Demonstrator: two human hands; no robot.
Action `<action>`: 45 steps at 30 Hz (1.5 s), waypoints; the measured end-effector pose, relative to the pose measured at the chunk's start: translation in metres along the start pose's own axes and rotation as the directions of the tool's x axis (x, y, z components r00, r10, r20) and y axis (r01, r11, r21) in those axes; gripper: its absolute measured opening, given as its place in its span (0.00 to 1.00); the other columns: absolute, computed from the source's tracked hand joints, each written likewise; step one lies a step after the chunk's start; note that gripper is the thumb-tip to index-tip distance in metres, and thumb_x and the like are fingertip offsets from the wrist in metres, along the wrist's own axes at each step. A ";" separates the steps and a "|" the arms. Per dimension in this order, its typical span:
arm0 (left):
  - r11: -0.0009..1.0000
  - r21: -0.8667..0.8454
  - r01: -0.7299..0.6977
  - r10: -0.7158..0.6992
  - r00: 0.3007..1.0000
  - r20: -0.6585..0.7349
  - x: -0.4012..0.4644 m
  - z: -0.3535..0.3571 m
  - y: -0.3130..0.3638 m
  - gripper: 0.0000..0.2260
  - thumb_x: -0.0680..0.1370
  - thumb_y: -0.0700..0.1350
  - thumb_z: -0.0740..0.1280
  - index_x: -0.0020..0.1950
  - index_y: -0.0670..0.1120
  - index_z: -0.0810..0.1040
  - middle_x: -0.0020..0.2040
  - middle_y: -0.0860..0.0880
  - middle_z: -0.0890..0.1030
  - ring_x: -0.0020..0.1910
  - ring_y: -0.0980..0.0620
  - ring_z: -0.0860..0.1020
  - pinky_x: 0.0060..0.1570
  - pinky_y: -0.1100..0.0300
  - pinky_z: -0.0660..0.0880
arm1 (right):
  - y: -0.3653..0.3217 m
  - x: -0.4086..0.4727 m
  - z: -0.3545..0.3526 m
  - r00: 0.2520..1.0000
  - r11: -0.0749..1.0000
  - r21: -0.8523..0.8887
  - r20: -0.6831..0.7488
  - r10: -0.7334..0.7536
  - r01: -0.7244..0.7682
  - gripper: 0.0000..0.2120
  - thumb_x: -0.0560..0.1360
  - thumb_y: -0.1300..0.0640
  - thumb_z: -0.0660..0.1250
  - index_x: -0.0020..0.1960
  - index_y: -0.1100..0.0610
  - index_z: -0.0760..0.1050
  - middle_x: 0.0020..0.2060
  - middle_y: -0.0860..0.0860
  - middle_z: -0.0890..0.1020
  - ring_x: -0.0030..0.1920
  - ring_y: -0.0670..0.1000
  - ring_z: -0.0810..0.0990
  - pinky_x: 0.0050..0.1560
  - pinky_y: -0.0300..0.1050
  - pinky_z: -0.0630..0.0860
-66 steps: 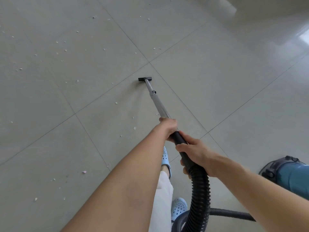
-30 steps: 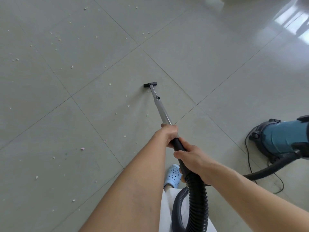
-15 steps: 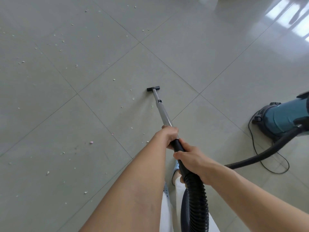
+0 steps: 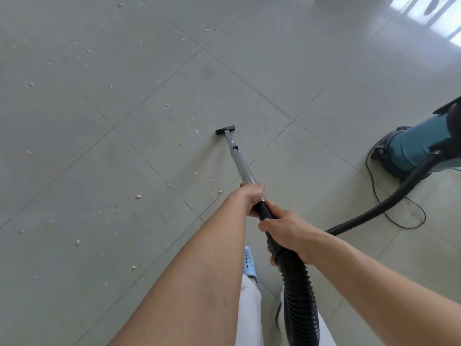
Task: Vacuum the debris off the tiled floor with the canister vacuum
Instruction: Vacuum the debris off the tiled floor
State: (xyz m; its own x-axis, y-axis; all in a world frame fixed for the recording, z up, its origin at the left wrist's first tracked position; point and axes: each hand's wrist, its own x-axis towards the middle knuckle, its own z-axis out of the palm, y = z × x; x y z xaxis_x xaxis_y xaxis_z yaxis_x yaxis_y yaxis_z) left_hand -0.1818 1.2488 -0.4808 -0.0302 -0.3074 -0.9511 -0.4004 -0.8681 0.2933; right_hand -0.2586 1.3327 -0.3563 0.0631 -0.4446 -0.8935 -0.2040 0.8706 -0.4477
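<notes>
head | left hand (image 4: 250,197) grips wand (image 4: 240,163) | right hand (image 4: 287,231) grips hose (image 4: 298,295) | canister (image 4: 414,148) contents hidden

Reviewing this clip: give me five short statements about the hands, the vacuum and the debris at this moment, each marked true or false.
1. Both hands grip the vacuum wand. True: the left hand holds it ahead of the right hand.
2. The floor nozzle is lifted high off the tiles. False: it sits at floor level.
3. The canister is red. False: it is teal with a dark base.
4. Most debris lies left of the nozzle. True.
5. The black hose is detached from the wand. False: it runs from the grip under the right hand.
</notes>
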 end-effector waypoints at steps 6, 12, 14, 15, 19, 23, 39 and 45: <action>1.000 0.006 0.002 -0.002 1.000 -0.015 -0.016 0.026 -0.038 0.18 0.82 0.47 0.58 0.68 0.39 0.63 0.57 0.38 0.79 0.39 0.43 0.80 0.33 0.55 0.79 | 0.040 -0.026 -0.002 1.000 0.999 -0.041 0.014 -0.007 0.008 0.18 0.77 0.65 0.60 0.58 0.42 0.68 0.37 0.55 0.72 0.39 0.55 0.73 0.42 0.53 0.78; 1.000 0.006 -0.004 0.004 1.000 -0.025 -0.038 0.062 -0.081 0.17 0.83 0.46 0.58 0.69 0.39 0.64 0.52 0.40 0.78 0.33 0.46 0.79 0.20 0.61 0.76 | 0.086 -0.060 -0.009 0.999 0.998 -0.053 0.029 0.027 -0.026 0.22 0.78 0.64 0.60 0.66 0.44 0.68 0.38 0.56 0.73 0.39 0.56 0.74 0.40 0.53 0.80; 1.000 0.002 0.000 0.000 1.000 -0.023 -0.046 0.074 -0.097 0.17 0.83 0.46 0.58 0.69 0.39 0.64 0.52 0.39 0.78 0.33 0.46 0.79 0.18 0.61 0.75 | 0.104 -0.071 -0.010 0.999 0.997 -0.071 0.023 0.029 -0.028 0.23 0.78 0.64 0.60 0.69 0.45 0.68 0.38 0.56 0.73 0.39 0.55 0.74 0.43 0.54 0.79; 1.000 -0.004 0.001 -0.001 1.000 -0.023 -0.050 0.080 -0.105 0.17 0.82 0.45 0.58 0.69 0.38 0.64 0.52 0.38 0.78 0.33 0.45 0.79 0.17 0.60 0.74 | 0.112 -0.077 -0.011 0.999 0.997 -0.070 0.027 0.033 -0.031 0.23 0.78 0.63 0.60 0.70 0.45 0.68 0.38 0.56 0.73 0.38 0.55 0.74 0.42 0.54 0.79; 0.999 -0.054 0.001 -0.003 1.000 -0.024 -0.063 0.098 -0.135 0.18 0.81 0.45 0.57 0.69 0.38 0.63 0.52 0.38 0.78 0.34 0.44 0.80 0.19 0.59 0.76 | 0.139 -0.098 -0.013 0.996 0.996 -0.074 0.061 0.059 -0.054 0.25 0.79 0.63 0.60 0.71 0.44 0.67 0.37 0.56 0.73 0.34 0.54 0.74 0.31 0.47 0.79; 0.995 -0.103 -0.004 0.001 0.999 -0.035 -0.077 0.110 -0.158 0.17 0.82 0.45 0.57 0.68 0.38 0.63 0.47 0.39 0.77 0.34 0.45 0.79 0.18 0.60 0.75 | 0.158 -0.110 -0.015 0.992 0.991 -0.107 0.088 0.087 -0.077 0.27 0.78 0.63 0.60 0.72 0.41 0.66 0.39 0.57 0.72 0.34 0.55 0.74 0.28 0.46 0.79; 0.984 -0.176 0.006 -0.013 0.999 -0.035 -0.034 0.032 -0.118 0.17 0.82 0.46 0.58 0.68 0.40 0.64 0.49 0.41 0.75 0.35 0.47 0.77 0.27 0.57 0.76 | 0.094 -0.044 0.025 1.000 0.930 -0.366 0.021 -0.010 0.018 0.29 0.77 0.60 0.57 0.74 0.38 0.62 0.37 0.49 0.75 0.34 0.50 0.76 0.44 0.51 0.82; 0.988 -0.155 0.011 -0.019 0.998 -0.053 -0.005 -0.024 -0.076 0.15 0.83 0.46 0.57 0.67 0.41 0.63 0.49 0.41 0.75 0.35 0.47 0.77 0.31 0.55 0.77 | 0.045 0.001 0.051 0.998 0.896 -0.441 -0.023 -0.065 0.048 0.32 0.76 0.59 0.56 0.75 0.36 0.57 0.39 0.49 0.76 0.35 0.50 0.77 0.46 0.50 0.82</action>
State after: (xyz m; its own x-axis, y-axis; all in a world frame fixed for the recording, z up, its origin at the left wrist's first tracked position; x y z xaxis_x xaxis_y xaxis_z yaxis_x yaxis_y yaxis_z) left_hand -0.1291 1.3073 -0.4961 0.0260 -0.3109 -0.9501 -0.2542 -0.9212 0.2945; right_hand -0.2185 1.3824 -0.3789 0.0534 -0.5055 -0.8612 -0.6104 0.6660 -0.4288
